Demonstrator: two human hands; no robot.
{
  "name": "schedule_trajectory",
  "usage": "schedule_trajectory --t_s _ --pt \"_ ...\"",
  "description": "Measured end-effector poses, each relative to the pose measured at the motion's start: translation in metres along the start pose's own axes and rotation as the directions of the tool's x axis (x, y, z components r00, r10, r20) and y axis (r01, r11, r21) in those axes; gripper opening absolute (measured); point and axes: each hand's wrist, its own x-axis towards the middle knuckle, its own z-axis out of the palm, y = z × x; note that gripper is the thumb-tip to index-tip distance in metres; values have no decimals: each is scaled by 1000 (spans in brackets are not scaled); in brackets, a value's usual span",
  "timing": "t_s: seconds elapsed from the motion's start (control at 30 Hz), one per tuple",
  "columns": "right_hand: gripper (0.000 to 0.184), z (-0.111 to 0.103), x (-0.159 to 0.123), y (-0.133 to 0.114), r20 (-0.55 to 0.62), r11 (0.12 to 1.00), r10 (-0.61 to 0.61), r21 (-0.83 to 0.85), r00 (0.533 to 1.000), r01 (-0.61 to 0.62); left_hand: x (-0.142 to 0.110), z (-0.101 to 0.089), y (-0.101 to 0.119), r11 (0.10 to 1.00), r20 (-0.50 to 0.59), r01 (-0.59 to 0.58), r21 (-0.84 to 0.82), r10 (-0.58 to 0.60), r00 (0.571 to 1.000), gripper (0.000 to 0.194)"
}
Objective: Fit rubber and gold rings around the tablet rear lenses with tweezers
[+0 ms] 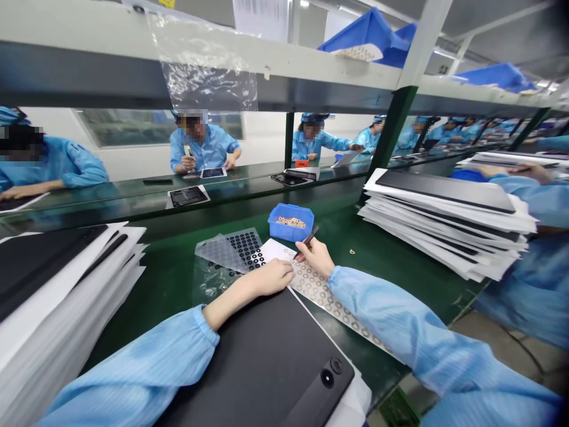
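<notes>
A black tablet back panel (267,362) with a camera module lies in front of me on the green bench. My left hand (269,277) rests at its far edge, fingers curled against a white sheet of small ring stickers (324,293). My right hand (315,256) pinches dark tweezers (307,239), their tip down on that sheet's far end. A sheet of black dots (237,248) lies just beyond my left hand. A small blue tray (291,220) with tan parts sits behind the tweezers.
Stacks of panels in white sleeves stand at the left (53,296) and right (448,219). A neighbour's blue sleeve (528,196) reaches in at the right. Several workers in blue sit across a conveyor (133,196). Blue bins (368,35) sit on the overhead shelf.
</notes>
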Motion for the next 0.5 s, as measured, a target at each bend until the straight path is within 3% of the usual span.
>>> schedule_trajectory --t_s 0.17,0.3,0.4,0.5 --pt "29 -11 -14 -31 -22 997 18 79 1000 -16 0 3 -5 1000 -18 17 -16 -17 1000 15" --pt "35 -37 -79 -75 60 979 2 201 998 -14 -3 -2 3 997 -74 48 -52 -52 996 26" --pt "30 -48 -145 -91 168 935 98 322 981 -149 -22 -12 32 996 -150 50 -78 -61 987 28" --pt "27 -42 -193 -85 84 866 210 446 974 -225 -58 -20 75 989 -168 -21 -147 -4 986 31"
